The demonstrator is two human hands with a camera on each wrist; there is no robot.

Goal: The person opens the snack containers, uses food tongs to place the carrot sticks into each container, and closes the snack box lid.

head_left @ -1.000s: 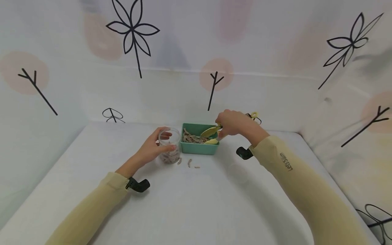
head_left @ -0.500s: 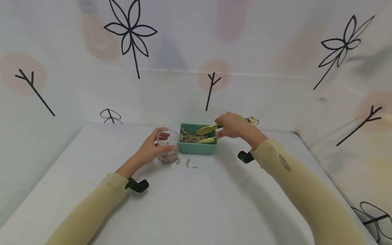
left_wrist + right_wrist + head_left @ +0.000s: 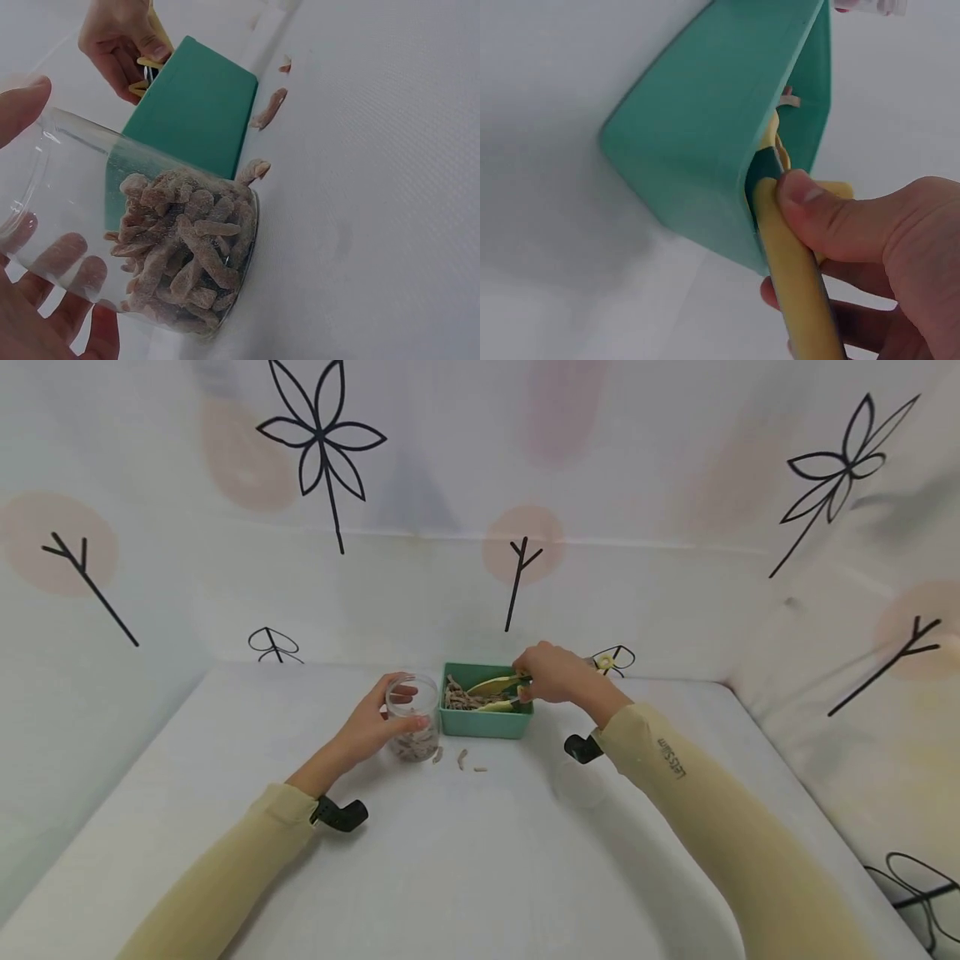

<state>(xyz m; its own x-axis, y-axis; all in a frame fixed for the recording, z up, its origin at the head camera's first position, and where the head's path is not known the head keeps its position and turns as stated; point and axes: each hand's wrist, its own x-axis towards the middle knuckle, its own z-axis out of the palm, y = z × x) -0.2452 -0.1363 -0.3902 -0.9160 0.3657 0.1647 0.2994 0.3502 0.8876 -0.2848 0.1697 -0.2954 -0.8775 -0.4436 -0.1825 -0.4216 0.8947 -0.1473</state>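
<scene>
My left hand (image 3: 366,722) grips a clear open-topped jar (image 3: 422,703) standing on the table, thumb on one side and fingers around the other. Brownish dried stick-like pieces (image 3: 191,247) fill its lower part in the left wrist view. Beside the jar, almost touching it, is a green rectangular box (image 3: 486,725) with more such pieces (image 3: 457,695) inside. My right hand (image 3: 557,672) holds yellow tongs (image 3: 799,285) over the box's right end. Their two yellow tips (image 3: 491,685) are spread and reach into the box among the pieces; the exact contact is hard to make out.
Three loose pieces (image 3: 462,760) lie on the white table (image 3: 450,868) in front of the jar and box. A faint clear disc (image 3: 579,785) lies to the right, under the right forearm. A patterned cloth wall (image 3: 420,593) stands behind.
My right hand has shifted left and slightly down, bringing the tongs lower into the box. The left hand and jar hold their place.
</scene>
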